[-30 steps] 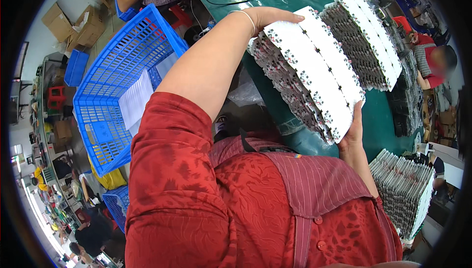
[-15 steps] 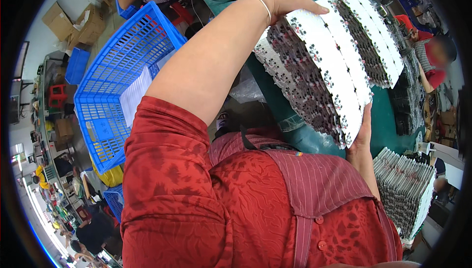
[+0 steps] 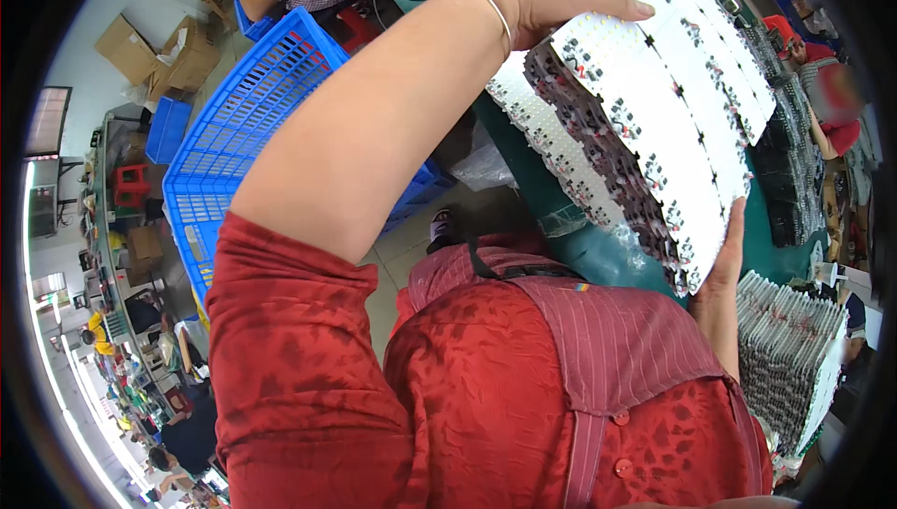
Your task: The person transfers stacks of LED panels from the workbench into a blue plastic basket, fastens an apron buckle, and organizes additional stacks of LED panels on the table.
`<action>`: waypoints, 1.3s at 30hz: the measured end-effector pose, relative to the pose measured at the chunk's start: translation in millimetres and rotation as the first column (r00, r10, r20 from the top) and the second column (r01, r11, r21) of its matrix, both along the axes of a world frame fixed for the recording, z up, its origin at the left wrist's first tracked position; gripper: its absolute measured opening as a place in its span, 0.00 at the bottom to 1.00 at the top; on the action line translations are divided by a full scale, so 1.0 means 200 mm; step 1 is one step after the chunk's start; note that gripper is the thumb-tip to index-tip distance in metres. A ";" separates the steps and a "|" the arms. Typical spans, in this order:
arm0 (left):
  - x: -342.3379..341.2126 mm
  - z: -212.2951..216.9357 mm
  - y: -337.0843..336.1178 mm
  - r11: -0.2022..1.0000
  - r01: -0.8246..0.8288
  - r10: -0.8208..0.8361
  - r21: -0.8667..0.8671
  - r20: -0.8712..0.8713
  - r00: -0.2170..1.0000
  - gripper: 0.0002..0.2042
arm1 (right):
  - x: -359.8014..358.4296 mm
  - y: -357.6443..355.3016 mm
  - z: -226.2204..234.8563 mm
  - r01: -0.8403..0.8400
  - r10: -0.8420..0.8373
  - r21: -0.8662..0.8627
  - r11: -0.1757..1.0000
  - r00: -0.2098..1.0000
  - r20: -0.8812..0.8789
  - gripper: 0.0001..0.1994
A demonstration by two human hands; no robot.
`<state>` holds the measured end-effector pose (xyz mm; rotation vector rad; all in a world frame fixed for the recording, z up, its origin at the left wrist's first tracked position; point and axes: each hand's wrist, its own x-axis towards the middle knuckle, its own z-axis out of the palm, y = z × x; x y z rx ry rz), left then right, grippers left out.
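You're clutching that board stack point(image 3: 668, 126) between left hand point(image 3: 556, 5) and right hand point(image 3: 720, 271), uneven squeezing's risking a slide tbh.

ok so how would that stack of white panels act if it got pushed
The stack of white panels might shear apart, its edge showing many layers. It seems hefty, being thick and gripped by left hand and right hand. The small dark parts along its edge could snag.

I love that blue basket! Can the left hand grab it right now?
Probably not: the left hand is holding a stack of white panels, and the blue basket is off left, partly behind the left forearm.
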<state>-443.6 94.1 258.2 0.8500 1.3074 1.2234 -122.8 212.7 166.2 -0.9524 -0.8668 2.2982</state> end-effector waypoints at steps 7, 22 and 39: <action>-0.12 0.12 -0.25 0.995 0.079 -0.086 0.062 0.126 0.988 0.18 | -0.14 -0.08 0.15 -0.095 0.097 0.056 0.994 0.994 -0.040 0.32; -0.60 0.26 -1.75 0.878 -0.454 0.411 0.153 0.245 0.878 0.19 | -1.19 -0.83 0.38 -0.466 0.481 0.218 0.857 0.876 -0.018 0.28; -1.13 -0.95 -3.54 0.405 -0.897 0.890 -0.178 0.304 0.341 0.24 | -2.65 -2.30 -0.65 -0.920 0.913 -0.172 0.351 0.295 0.283 0.34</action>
